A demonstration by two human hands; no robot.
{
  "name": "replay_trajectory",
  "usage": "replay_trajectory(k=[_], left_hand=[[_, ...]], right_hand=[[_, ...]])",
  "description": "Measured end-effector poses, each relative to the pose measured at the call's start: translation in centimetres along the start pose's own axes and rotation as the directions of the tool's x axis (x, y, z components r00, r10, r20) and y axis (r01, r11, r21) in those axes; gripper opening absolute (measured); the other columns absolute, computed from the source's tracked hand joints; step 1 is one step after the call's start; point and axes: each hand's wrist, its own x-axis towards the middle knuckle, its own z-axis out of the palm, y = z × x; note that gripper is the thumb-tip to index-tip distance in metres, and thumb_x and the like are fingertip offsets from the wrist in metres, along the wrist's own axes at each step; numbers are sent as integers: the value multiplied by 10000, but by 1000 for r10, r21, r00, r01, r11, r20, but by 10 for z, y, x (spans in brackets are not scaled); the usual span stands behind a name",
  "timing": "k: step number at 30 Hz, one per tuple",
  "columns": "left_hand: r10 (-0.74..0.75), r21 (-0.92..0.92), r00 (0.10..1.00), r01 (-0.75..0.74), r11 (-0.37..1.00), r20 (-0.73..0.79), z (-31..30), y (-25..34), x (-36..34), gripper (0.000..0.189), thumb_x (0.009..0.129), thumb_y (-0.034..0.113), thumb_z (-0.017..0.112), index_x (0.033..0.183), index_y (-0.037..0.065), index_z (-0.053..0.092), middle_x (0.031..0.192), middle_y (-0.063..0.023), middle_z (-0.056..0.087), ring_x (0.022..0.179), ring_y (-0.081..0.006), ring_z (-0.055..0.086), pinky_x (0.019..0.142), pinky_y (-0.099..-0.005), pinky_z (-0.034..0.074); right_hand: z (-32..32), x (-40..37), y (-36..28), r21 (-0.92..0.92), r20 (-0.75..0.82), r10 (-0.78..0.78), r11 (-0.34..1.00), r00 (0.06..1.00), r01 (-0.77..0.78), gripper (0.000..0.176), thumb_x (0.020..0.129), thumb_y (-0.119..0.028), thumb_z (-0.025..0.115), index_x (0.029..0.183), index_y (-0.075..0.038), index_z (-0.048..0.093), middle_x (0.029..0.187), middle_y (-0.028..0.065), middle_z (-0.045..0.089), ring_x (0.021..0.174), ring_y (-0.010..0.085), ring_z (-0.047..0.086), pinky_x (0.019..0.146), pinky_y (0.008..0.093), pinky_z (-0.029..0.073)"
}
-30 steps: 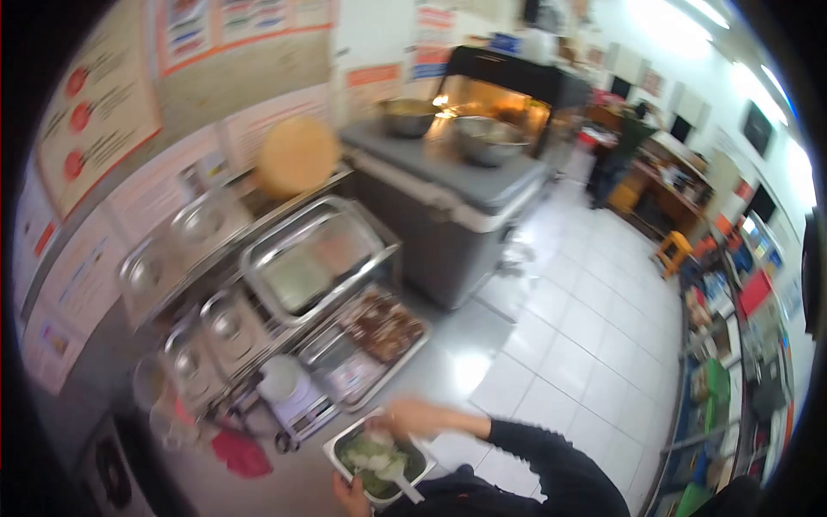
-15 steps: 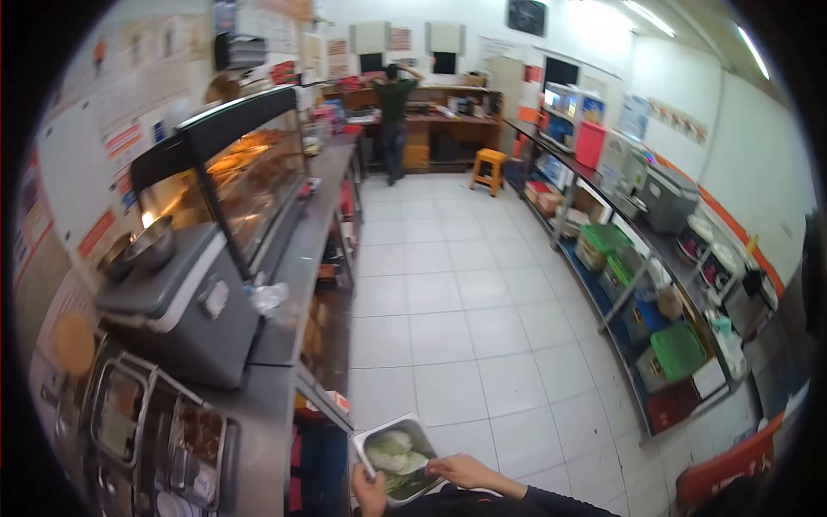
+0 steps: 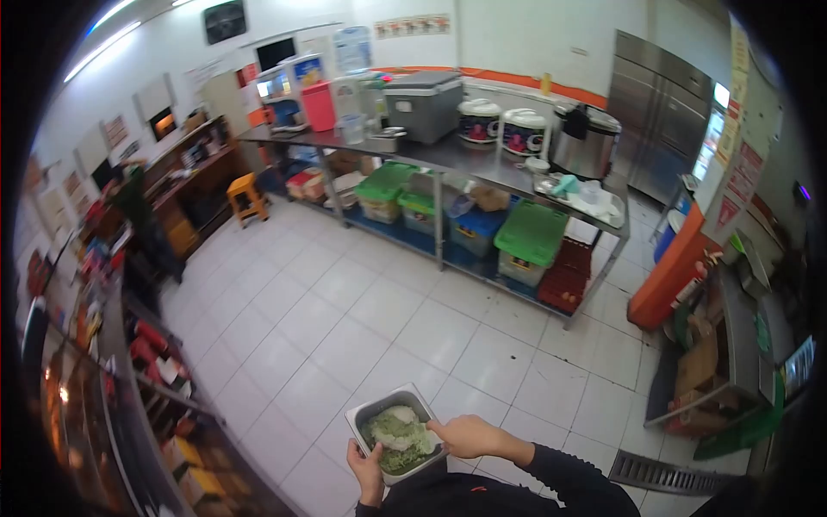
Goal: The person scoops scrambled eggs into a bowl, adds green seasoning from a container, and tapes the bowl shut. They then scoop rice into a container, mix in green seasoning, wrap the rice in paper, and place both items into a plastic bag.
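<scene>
A person's bare hands meet at a deep metal container (image 3: 377,400), which is held in front of the body, above a white tiled floor (image 3: 345,302). The left hand (image 3: 366,470) is clamped on the container's near left side, thumb up by the rim; the container sits just to the right of that hand, touching it. Inside, right beside the left thumb, lies a soft green and whitish mixture (image 3: 394,438). The right hand (image 3: 471,437), in a dark sleeve (image 3: 564,472), reaches in from the right, its fingers closed together over the container's right edge on what appears to be a pale utensil (image 3: 428,437); its far end runs into the mixture, left of that hand. Well ahead of both hands stands a long metal table (image 3: 422,154) with rice cookers (image 3: 523,131) and a grey cooler (image 3: 422,107). Far off, ahead and left of the left hand, are a yellow stool (image 3: 247,198) and another person (image 3: 140,211).
</scene>
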Motion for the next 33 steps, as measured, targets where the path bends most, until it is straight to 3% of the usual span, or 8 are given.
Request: replay_trajectory(k=[7, 8, 9, 16, 19, 24, 27, 33], left_hand=[[7, 45, 928, -25, 999, 372, 169, 11, 177, 191, 748, -41, 564, 902, 1, 460, 852, -70, 562, 781, -125, 545, 699, -244, 426], [0, 55, 903, -26, 998, 430, 198, 12, 196, 187, 752, -34, 563, 902, -1, 457, 855, -72, 559, 785, -126, 543, 698, -244, 425], [-13, 68, 876, -23, 997, 482, 225, 11, 213, 183, 756, -27, 562, 902, -2, 454, 858, -74, 557, 790, -126, 541, 696, -245, 425], [-3, 51, 721, -44, 998, 693, 433, -34, 338, 163, 765, -6, 573, 883, 9, 462, 836, -62, 557, 746, -98, 524, 663, -222, 415], [15, 25, 690, -48, 999, 724, 518, -49, 381, 156, 766, -2, 578, 876, 13, 468, 813, -51, 558, 727, -88, 525, 647, -216, 414], [21, 19, 699, -49, 999, 715, 637, -59, 448, 204, 711, -58, 587, 859, 18, 470, 811, -46, 563, 739, -105, 544, 673, -225, 431], [-29, 30, 682, 10, 999, 731, 698, -57, 494, 240, 656, -109, 539, 843, 28, 476, 776, -14, 539, 705, -90, 510, 661, -205, 409], [-189, 30, 646, 249, 968, 740, 825, -96, 600, 256, 649, -115, 533, 860, 27, 495, 818, -40, 579, 724, -115, 533, 678, -239, 430]], right_hand=[[-101, 29, 98, 119, -338, 329, 944, 882, -307, 297, 668, -37, 493, 953, 1, 416, 692, 187, 584, 665, 363, 582, 546, 447, 446], [-105, 34, 118, 151, -360, 409, 912, 838, -380, 403, 714, -82, 505, 1105, -40, 414, 775, 152, 597, 686, 345, 582, 554, 444, 445], [-112, 35, 134, 177, -351, 445, 896, 824, -408, 403, 714, -82, 505, 1105, -40, 414, 775, 152, 597, 686, 345, 582, 554, 444, 445], [-187, 51, 272, 348, -676, 612, 756, 411, -554, 366, 765, -96, 506, 1131, -96, 487, 834, 101, 597, 665, 310, 582, 538, 419, 445], [-233, 68, 352, 329, -733, 587, 749, 345, -575, 368, 761, -90, 501, 1128, -101, 489, 830, 94, 598, 663, 305, 580, 534, 416, 443], [-332, 107, 471, 135, -757, 525, 708, 388, -694, 417, 689, -56, 508, 1105, -78, 498, 761, 96, 574, 650, 264, 588, 509, 385, 444], [-382, 139, 544, -21, -842, 366, 711, 396, -703, 408, 665, -62, 521, 1072, -46, 510, 741, 97, 564, 630, 239, 592, 501, 361, 450], [-465, 213, 675, -196, -707, 375, 711, 600, -675, 370, 662, -95, 546, 1026, -31, 538, 717, 89, 583, 590, 239, 604, 493, 332, 465]])
